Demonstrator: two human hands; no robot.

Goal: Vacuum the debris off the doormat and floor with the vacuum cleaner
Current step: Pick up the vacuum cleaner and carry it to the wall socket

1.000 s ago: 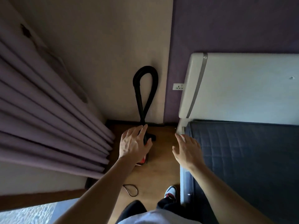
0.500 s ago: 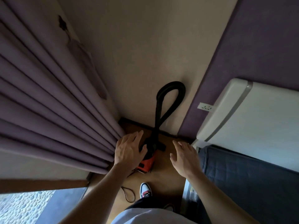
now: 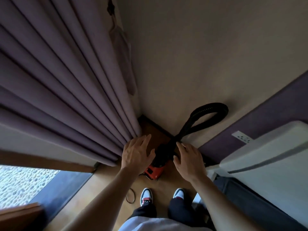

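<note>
A: Left edge first?
B: Purple curtain (image 3: 66, 80) in deep folds, 9 to 11 o'clock of frame. Under it at 8 o'clock, glass with pale pebbles (image 3: 20, 185) outside. Wood floor (image 3: 106, 189) from there toward 6 o'clock.

A: Left hand?
B: Left hand (image 3: 135, 155) just below frame centre, at 9 o'clock of the vacuum cleaner (image 3: 155, 170). Palm down, fingers straight and slightly spread, gripping nothing. Contact with the machine: cannot tell.

A: Machine position?
B: On the floor in the room corner, between both hands. Red body, black top. Thin cord loop (image 3: 130, 196) flat on the floor at 7 o'clock of it. Two shoes (image 3: 146, 195) at 6 o'clock, toes toward it.

A: Right hand?
B: Right hand (image 3: 190, 160) at 3 o'clock of the machine. Fingers loosely bent, a little apart, tips right beside the hose (image 3: 210, 114) base. Nothing pinched; touching or not, cannot tell. Black hose looped up the beige wall toward 1 o'clock.

A: Far right?
B: Wall socket (image 3: 242, 137) on the purple wall at 3 o'clock of frame. White headboard (image 3: 266, 152) just under it. Dark mattress (image 3: 250, 197) at 4 o'clock.
</note>
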